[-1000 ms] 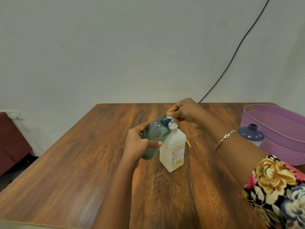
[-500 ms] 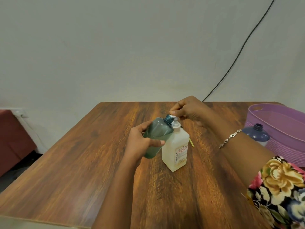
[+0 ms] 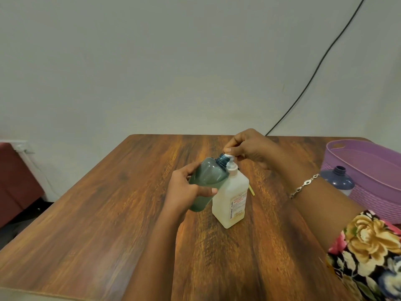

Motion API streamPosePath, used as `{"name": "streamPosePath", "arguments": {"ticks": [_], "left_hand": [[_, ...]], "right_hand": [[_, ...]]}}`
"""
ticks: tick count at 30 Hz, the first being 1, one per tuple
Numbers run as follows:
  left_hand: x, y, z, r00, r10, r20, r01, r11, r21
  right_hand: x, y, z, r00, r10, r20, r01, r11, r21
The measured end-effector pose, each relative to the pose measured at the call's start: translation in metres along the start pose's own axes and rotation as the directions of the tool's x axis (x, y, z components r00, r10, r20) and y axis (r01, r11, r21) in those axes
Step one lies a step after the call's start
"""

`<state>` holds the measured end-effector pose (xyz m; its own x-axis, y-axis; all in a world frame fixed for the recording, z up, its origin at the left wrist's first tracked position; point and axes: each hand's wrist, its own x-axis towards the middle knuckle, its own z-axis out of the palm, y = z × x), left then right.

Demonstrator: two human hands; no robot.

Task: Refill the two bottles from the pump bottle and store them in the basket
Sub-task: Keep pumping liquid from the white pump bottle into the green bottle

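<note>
Wooden table, black wall cable

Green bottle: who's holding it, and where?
The left hand grips the green bottle round its middle. The right hand pinches the pump bottle by its white top.

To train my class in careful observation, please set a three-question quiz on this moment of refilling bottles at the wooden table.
1. True or false: the translucent green plastic bottle stands upright on the brown wooden table.
2. The right hand has its fingertips on which part of the white plastic pump bottle? A its pump head; B its label; C its base.
3. Fill in: the green bottle is held tilted, its open neck at the pump's spout, by the ___ hand.
Key: 1 false; 2 A; 3 the left hand.
</note>
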<state>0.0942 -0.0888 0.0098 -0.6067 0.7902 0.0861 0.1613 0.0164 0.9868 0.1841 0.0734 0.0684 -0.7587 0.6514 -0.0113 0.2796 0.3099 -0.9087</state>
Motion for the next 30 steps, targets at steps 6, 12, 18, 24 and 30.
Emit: {"name": "streamPosePath", "arguments": {"ticks": [6,12,18,24,30], "left_hand": [[-0.001,-0.009,0.000,1.000,-0.018,-0.009,0.018,1.000,-0.007],[0.000,-0.002,0.002,1.000,0.008,-0.022,-0.009,1.000,-0.022],[-0.001,-0.008,0.002,1.000,-0.004,-0.016,0.003,1.000,-0.020],[-0.002,-0.009,0.005,0.999,-0.016,-0.038,0.013,0.997,-0.077],[-0.004,-0.009,0.007,0.999,-0.015,-0.051,0.012,0.998,-0.066]], "right_hand": [[-0.004,0.003,0.009,0.999,-0.031,-0.021,0.029,0.997,-0.074],[-0.005,-0.010,-0.004,1.000,-0.011,0.017,0.012,0.998,-0.057],[-0.002,-0.002,0.006,1.000,-0.002,-0.004,0.001,0.990,-0.142],[-0.013,0.009,0.011,0.972,-0.165,-0.166,0.153,0.985,-0.078],[-0.019,0.022,0.028,0.814,-0.395,-0.426,0.323,0.917,-0.235]]}}
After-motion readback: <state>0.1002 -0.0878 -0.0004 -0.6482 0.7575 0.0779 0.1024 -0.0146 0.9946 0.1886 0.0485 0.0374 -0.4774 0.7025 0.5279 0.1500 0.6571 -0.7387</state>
